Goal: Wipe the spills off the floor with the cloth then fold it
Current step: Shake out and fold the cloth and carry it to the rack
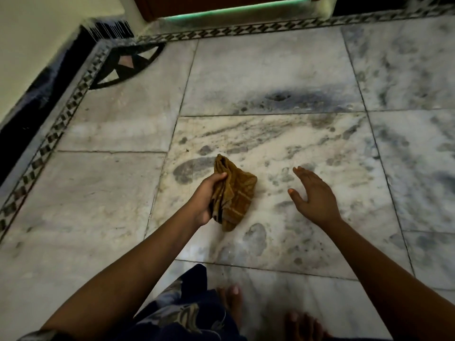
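Note:
My left hand grips a crumpled brown cloth with lighter stripes, bunched and hanging above the marble floor. To its right, apart from the cloth, my right hand hovers with fingers spread and holds nothing. Grey blotches and faint wet-looking marks spread over the tile under and beyond both hands; I cannot tell spill from marble veining.
My bare feet and a dark patterned garment are at the bottom of the view. A checkered border strip runs along the dark skirting at the left and along the far side. A door threshold lies at the top.

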A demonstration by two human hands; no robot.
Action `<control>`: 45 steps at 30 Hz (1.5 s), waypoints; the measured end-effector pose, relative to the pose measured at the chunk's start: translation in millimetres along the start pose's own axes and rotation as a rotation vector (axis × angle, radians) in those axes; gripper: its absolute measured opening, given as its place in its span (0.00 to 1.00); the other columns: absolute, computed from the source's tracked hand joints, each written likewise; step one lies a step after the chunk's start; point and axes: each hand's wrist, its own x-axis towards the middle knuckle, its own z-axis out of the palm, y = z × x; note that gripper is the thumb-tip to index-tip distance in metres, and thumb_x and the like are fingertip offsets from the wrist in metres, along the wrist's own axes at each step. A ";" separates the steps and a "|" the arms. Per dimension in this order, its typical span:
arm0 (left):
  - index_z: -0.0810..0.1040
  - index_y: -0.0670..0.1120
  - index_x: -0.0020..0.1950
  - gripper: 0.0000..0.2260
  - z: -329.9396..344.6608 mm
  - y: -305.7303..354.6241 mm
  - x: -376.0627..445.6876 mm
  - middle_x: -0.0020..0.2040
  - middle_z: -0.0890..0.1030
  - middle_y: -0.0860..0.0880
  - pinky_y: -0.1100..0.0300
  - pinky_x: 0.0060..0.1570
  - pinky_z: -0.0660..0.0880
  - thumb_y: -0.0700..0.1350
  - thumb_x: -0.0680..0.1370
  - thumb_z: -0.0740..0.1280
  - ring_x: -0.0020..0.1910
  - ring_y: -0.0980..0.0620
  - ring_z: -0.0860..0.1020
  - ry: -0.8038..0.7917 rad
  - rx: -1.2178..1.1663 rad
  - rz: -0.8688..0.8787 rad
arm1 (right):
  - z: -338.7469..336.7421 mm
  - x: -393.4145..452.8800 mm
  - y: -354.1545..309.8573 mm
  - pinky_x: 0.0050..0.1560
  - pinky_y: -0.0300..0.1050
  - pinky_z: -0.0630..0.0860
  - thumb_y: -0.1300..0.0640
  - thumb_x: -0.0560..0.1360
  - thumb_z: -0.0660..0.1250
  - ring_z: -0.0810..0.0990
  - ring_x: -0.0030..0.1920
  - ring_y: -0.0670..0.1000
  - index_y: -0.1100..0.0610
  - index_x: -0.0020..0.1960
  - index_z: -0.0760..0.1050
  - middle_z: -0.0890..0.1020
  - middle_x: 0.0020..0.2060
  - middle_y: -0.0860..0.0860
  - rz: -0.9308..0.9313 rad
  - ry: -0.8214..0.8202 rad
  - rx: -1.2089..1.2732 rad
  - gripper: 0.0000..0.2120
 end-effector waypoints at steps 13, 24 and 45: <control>0.78 0.40 0.56 0.16 34.8 52.9 29.0 0.51 0.82 0.40 0.50 0.51 0.76 0.50 0.78 0.59 0.48 0.42 0.80 0.009 -0.218 -0.019 | -43.3 31.7 -27.4 0.68 0.52 0.66 0.53 0.77 0.63 0.68 0.69 0.53 0.57 0.71 0.66 0.71 0.68 0.54 0.010 0.113 0.044 0.24; 0.77 0.40 0.57 0.16 63.2 103.9 84.2 0.51 0.82 0.41 0.50 0.46 0.75 0.49 0.79 0.56 0.48 0.42 0.80 0.047 -0.342 -0.116 | -50.1 103.3 -34.2 0.67 0.51 0.65 0.58 0.77 0.64 0.70 0.68 0.55 0.58 0.70 0.67 0.73 0.67 0.55 0.084 0.088 0.083 0.23; 0.70 0.39 0.68 0.21 143.2 400.8 -246.0 0.62 0.76 0.38 0.48 0.51 0.73 0.43 0.78 0.51 0.52 0.41 0.77 0.028 -0.426 -0.056 | -384.2 109.2 -321.3 0.68 0.50 0.66 0.58 0.78 0.62 0.69 0.69 0.56 0.58 0.73 0.62 0.70 0.69 0.55 0.084 0.118 0.178 0.24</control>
